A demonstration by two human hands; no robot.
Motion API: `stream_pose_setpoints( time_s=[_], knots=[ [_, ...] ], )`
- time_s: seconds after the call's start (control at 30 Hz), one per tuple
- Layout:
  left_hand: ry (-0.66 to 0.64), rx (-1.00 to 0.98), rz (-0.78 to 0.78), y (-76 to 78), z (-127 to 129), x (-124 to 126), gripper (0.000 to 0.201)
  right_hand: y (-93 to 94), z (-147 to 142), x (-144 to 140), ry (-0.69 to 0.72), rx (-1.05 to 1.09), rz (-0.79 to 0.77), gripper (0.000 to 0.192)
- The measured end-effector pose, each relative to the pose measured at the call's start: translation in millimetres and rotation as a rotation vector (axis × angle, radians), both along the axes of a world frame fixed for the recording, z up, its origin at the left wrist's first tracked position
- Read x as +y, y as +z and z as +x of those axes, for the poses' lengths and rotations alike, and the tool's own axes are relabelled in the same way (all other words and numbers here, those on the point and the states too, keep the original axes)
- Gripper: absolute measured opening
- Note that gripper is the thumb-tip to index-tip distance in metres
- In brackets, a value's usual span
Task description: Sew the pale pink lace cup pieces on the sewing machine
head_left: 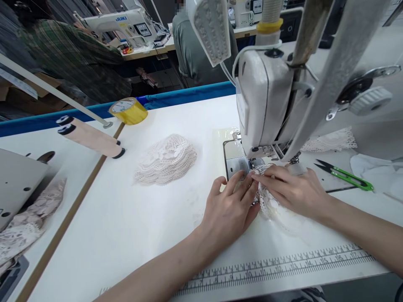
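My left hand [229, 207] lies flat on the white table, fingertips pressing the edge of a white lace piece [277, 209] beside the metal needle plate [234, 161]. My right hand [291, 186] rests on top of the same lace, fingers pointing left toward the presser foot [256, 161]. Both hands hold the lace down under the head of the white sewing machine [264, 100]. The needle itself is hidden behind the machine head and my fingers.
A stack of lace pieces [166, 159] lies left of the machine. Yellow tape roll [129, 110] and a pink tube [91, 137] sit farther left. Green thread snips [346, 175] lie at right. A ruler strip [283, 266] runs along the table's front edge. Another person sits beyond.
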State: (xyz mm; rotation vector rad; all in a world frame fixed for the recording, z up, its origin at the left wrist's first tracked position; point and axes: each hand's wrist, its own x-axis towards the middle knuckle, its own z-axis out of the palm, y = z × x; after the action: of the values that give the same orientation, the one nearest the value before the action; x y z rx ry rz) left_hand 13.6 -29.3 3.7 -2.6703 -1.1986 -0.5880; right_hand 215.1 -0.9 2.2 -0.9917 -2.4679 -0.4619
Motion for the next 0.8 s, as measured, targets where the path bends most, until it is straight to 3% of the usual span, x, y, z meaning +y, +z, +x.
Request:
stream_pose_setpoints(
  time_s=[0.23, 0.57, 0.8],
  knots=[
    [-0.004, 0.023, 0.034, 0.6, 0.2, 0.2, 0.033, -1.1, 0.4, 1.1, -0.137, -0.066, -0.068, 0.029],
    [0.046, 0.087, 0.103, 1.6, 3.7, -1.9, 0.030, 1.1, 1.3, 4.4, -0.158, -0.085, -0.096, 0.035],
    [0.061, 0.097, 0.082, 2.1, 4.8, -1.5, 0.031, -2.0, 1.3, 6.3, -0.163, -0.062, -0.090, 0.027]
  ],
)
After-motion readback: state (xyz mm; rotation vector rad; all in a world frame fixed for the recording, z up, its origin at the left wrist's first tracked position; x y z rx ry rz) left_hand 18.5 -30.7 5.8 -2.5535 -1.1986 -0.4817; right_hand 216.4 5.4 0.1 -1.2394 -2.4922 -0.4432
